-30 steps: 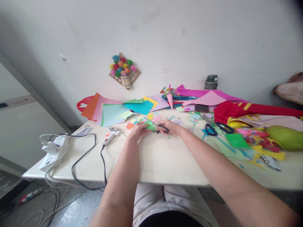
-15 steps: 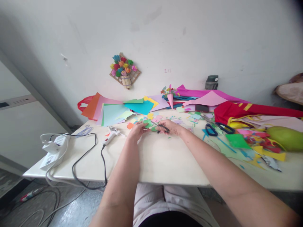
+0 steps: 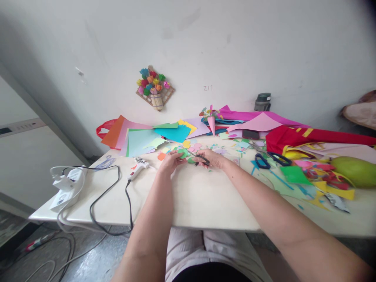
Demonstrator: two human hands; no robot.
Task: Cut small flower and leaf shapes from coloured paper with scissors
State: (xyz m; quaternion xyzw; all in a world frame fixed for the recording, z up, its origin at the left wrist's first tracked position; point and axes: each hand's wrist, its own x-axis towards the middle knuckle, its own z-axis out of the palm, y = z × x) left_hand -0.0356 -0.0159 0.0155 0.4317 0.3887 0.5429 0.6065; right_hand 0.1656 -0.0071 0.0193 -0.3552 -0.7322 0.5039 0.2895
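My left hand pinches a small green paper piece above the white table. My right hand is closed on black-handled scissors, whose blades point left into the green paper. Both hands meet over the far middle of the table, among small coloured paper scraps.
A white glue gun with a black cord lies left, beside a white power strip. Stacked coloured paper sheets line the wall. Blue-handled scissors, red fabric, a green fruit and offcuts crowd the right.
The green paper has turned slightly between my fingers while the scissors work at it; both hands stay in nearly the same place.
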